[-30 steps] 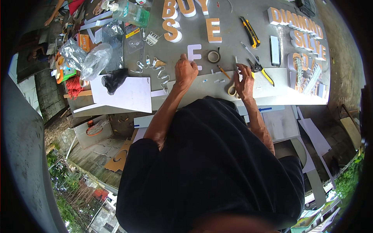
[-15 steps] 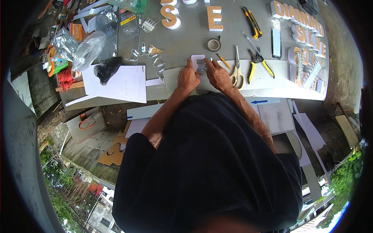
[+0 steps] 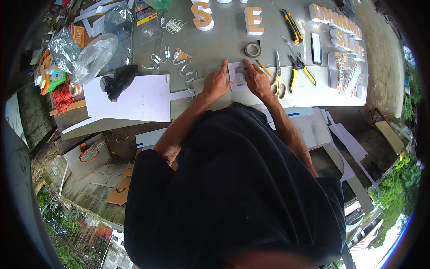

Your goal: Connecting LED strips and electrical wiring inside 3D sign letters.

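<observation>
a long grey desk [image 3: 224, 42] runs across the top of the view, crowded with tools and sign letters. on its left part lies a big white sheet [image 3: 134, 101] with a crumpled black bag [image 3: 118, 78] at its upper corner, and clear plastic bags [image 3: 92, 56] are heaped further left beside an orange coil of cord [image 3: 62, 96]. a flat white letter piece [image 3: 238, 75] lies at the near edge of the desk, in the middle, directly in front of the person. the left hand [image 3: 216, 85] rests on the desk at the piece's left edge, index finger stretched out and pointing up along it, the other fingers loosely curled, gripping nothing. the right hand [image 3: 255, 80] lies flat over the piece's right side, fingers spread and pressing down on it, not closed around it. just right of that hand are scissors [image 3: 278, 80] and yellow-handled pliers [image 3: 298, 71]. a roll of tape [image 3: 252, 49] sits just above the piece. further up stand two orange-faced block letters, an s shape [image 3: 202, 15] and an e shape [image 3: 254, 20]. small white led modules [image 3: 172, 56] on wires are scattered left of the hands.
</observation>
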Demonstrator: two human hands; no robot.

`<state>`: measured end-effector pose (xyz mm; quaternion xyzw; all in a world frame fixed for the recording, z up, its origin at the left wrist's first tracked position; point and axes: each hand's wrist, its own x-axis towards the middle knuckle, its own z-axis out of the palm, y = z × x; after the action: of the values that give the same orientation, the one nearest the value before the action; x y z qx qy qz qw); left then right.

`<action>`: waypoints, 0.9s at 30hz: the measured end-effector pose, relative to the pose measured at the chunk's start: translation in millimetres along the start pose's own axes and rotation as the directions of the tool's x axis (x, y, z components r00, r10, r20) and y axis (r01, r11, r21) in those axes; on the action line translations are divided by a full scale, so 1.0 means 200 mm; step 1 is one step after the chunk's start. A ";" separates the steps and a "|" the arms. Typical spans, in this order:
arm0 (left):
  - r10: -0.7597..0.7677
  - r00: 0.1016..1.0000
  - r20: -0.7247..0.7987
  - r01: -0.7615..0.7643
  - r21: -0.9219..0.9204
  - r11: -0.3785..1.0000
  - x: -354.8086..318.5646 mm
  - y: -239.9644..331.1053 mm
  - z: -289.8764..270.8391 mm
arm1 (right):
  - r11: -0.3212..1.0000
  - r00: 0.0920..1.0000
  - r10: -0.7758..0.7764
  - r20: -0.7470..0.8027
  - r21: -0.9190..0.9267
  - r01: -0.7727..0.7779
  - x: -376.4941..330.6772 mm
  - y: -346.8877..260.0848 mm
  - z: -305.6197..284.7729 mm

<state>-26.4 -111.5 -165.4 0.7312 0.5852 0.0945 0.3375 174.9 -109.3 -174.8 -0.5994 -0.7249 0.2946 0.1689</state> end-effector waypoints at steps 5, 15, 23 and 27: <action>0.131 0.991 -0.013 -0.131 -0.117 0.984 0.05 -0.08 -0.01 | 0.997 0.998 0.033 -0.050 -0.067 -0.036 0.03 -0.06 -0.02; 0.305 0.950 -0.058 -0.311 -0.227 0.923 0.00 -0.17 0.00 | 0.991 0.987 0.113 -0.117 0.090 -0.103 -0.18 -0.09 0.05; 0.335 0.941 -0.042 -0.335 -0.236 0.912 -0.01 -0.16 -0.02 | 0.987 0.973 0.150 -0.173 0.084 -0.137 -0.34 -0.16 0.10; 0.362 0.930 -0.067 -0.367 -0.237 0.900 -0.01 -0.17 -0.01 | 0.982 0.968 0.186 -0.168 0.059 -0.178 -0.27 -0.18 0.08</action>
<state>-54.7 -108.8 -183.7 0.7792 0.4255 0.2355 0.3953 149.0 -168.4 -158.3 -0.6828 -0.6429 0.2713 0.2166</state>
